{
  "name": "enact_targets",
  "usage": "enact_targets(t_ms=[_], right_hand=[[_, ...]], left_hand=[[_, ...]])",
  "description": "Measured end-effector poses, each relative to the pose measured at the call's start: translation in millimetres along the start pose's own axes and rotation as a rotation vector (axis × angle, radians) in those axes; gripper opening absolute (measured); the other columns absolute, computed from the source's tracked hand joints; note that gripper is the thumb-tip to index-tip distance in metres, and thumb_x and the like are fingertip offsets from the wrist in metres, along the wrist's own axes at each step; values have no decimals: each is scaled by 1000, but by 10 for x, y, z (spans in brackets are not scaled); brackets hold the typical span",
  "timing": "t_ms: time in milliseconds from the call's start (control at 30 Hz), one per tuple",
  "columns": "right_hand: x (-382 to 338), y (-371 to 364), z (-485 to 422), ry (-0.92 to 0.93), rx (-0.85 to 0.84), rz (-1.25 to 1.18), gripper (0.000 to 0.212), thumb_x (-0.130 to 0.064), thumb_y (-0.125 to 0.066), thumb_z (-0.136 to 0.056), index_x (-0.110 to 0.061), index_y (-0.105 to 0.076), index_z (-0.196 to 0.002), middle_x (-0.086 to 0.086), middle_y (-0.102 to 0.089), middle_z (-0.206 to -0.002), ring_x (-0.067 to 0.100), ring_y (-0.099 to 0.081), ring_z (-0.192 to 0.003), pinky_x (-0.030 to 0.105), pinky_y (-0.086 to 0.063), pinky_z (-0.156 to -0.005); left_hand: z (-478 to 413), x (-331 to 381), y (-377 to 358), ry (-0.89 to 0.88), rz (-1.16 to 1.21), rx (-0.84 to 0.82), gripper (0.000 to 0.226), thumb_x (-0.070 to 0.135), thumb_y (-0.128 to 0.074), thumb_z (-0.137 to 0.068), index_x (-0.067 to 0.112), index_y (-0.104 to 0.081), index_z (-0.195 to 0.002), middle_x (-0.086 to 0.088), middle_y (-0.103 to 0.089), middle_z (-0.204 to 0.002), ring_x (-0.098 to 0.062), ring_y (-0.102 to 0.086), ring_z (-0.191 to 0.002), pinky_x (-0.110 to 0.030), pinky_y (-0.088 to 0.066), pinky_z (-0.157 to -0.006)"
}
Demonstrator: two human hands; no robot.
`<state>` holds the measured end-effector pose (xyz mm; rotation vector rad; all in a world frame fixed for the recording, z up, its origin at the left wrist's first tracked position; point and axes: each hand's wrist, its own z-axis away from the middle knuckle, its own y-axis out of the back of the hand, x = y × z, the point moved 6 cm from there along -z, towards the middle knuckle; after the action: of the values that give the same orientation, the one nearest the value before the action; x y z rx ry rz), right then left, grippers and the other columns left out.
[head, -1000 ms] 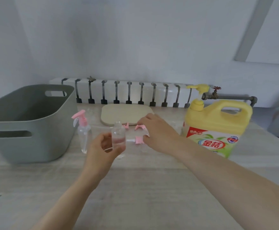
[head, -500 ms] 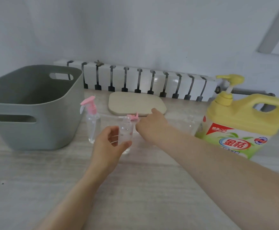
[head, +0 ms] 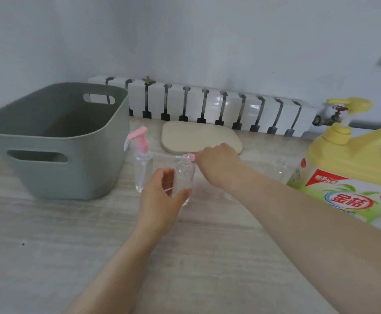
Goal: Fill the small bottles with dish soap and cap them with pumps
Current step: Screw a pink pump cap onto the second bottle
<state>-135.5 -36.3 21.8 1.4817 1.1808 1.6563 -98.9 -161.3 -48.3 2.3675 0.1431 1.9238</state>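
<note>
Clear glossy plastic bottle (head: pixel 184 175), matt grey plastic basket (head: pixel 56 141), pale wood-grain table (head: pixel 71 257)

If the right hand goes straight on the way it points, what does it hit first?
Likely the pink pump just ahead of the right hand, beside the open bottle; depth is unclear.
</note>
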Motion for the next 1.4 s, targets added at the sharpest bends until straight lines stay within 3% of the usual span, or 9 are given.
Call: enact_targets(t_ms=[167, 267, 400, 567, 733, 933, 1133, 1267, 1400], right_hand=[[335, 349, -19, -163, 119, -450, 30, -6, -59, -84, -11, -39, -62, 3, -42, -63, 29, -53, -68, 32, -41, -58], [420, 547, 104, -143, 181, -792, 12, -12, -59, -86, -4, -64, -78, 14, -65, -78, 32, -64, -67, 37, -56, -60], [426, 660, 305, -66, 170, -1077, 24, -21, -50, -92, -4, -64, -103, 18, -66, -96, 19, -69, -70, 45, -59, -69], [512, 702, 471, -74, 169, -1049, 28, -26, -62, -87, -14, -62, -112, -3, -62, -96, 13, -65, -69, 37, -59, -68], [561, 791, 578, -76, 187, -1004, 21, -15, -60, -82, 3, -66, -93, 14, -69, -86, 13, -54, -58, 27, -52, -52], [544, 904, 599, -44, 147, -952, 22, -13, -59, -83, 4, -67, -93, 17, -69, -87, 15, -51, -63, 28, -44, -56], [531, 1081, 572, -17, 147, -811, 30, -15, -58, -82, 10, -63, -97, 9, -46, -72, 16, -39, -63, 26, -34, -57], [512, 1163, 552, -14, 140, -717, 27, -17, -59, -83, 5, -68, -96, 19, -64, -84, 18, -50, -68, 29, -43, -63], [407, 1164, 535, 23, 100, -686, 20, -17, -60, -85, -6, -69, -98, 9, -69, -96, 24, -65, -87, 35, -53, -76]], left_hand=[[-14, 10, -2, 5, -19, -4, 38, 6, -80, -75, 30, -58, -95, 12, -67, -97, -5, -64, -97, -32, -53, -90], [-6, 34, -4, 1, -27, -12, 38, 6, -81, -75, 28, -58, -97, 10, -68, -98, -7, -64, -98, -35, -53, -92], [-11, 31, 0, 12, -35, -17, 39, 9, -82, -75, 27, -59, -100, 8, -68, -102, -12, -64, -101, -40, -52, -95], [13, 62, 3, 1, -52, -11, 41, 11, -81, -76, 33, -56, -98, 12, -66, -103, -9, -62, -102, -38, -51, -96], [5, 48, 7, 6, -67, -12, 40, 12, -82, -76, 31, -57, -101, 10, -66, -104, -12, -62, -102, -39, -52, -95], [-3, 48, -2, 14, -75, -25, 42, 13, -81, -76, 19, -59, -111, 6, -67, -107, -15, -62, -105, -42, -51, -96], [8, 56, -1, 24, -48, -30, 45, 12, -80, -77, 15, -58, -116, 5, -66, -107, -13, -61, -106, -39, -51, -97], [4, 55, -2, 24, -47, -29, 43, 12, -81, -77, 18, -58, -114, 7, -66, -107, -12, -61, -106, -38, -50, -97], [-1, 37, 3, 20, -51, -27, 41, 12, -81, -76, 21, -59, -110, 8, -67, -105, -12, -62, -105, -39, -51, -96]])
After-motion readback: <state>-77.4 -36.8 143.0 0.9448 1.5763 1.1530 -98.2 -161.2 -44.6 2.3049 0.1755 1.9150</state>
